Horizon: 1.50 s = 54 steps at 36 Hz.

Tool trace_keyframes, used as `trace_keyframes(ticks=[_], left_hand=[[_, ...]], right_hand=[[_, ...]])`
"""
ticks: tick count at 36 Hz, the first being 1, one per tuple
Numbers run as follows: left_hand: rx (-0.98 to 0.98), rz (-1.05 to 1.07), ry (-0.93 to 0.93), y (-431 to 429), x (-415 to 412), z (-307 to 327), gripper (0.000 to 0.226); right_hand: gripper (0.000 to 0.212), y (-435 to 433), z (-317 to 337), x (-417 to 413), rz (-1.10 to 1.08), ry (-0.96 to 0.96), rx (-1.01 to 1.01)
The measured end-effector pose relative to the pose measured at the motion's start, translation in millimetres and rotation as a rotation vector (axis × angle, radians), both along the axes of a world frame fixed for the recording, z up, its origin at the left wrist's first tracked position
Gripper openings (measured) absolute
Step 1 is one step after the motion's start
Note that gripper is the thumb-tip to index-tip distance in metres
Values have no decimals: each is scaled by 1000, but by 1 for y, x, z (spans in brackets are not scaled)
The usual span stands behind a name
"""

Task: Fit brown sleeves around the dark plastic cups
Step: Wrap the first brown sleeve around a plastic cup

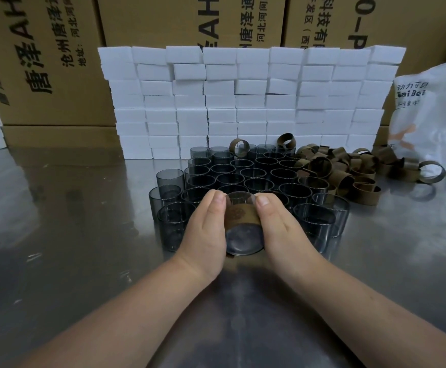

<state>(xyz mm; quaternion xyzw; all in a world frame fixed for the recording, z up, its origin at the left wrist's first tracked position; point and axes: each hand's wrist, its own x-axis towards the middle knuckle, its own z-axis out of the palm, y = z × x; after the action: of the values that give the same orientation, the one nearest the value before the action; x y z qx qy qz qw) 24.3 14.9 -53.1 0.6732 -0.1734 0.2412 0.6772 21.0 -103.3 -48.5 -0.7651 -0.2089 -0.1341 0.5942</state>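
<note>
The left hand (206, 229) and right hand (277, 229) each curled around one dark cup (243, 240) wearing a brown sleeve (241, 215). The cup looked light, thin and slippery, so its sides were the best place to hold.

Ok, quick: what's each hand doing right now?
Left hand: grips the dark cup, which has a brown sleeve round it.
Right hand: grips the same cup from the other side.
</note>
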Motion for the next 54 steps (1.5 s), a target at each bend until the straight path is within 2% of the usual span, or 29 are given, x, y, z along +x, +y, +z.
trace_keyframes(ticks=[17, 32, 39, 48, 52, 54], left_hand=[[34, -49, 36, 4, 0, 4, 26], [50, -76, 82, 8, -1, 8, 39], [58, -95, 84, 8, -3, 12, 26], [9, -127, 75, 8, -3, 11, 34], [-30, -131, 88, 7, -4, 11, 29], [-33, -136, 99, 7, -3, 10, 39]], right_hand=[[28, -1, 1, -2, -24, -26, -9], [26, -1, 4, -4, -6, 37, 16], [24, 0, 5, -4, 6, 65, 45], [25, 0, 5, -4, 9, 63, 38], [25, 0, 5, -3, 5, 64, 41], [25, 0, 5, -3, 8, 71, 40]])
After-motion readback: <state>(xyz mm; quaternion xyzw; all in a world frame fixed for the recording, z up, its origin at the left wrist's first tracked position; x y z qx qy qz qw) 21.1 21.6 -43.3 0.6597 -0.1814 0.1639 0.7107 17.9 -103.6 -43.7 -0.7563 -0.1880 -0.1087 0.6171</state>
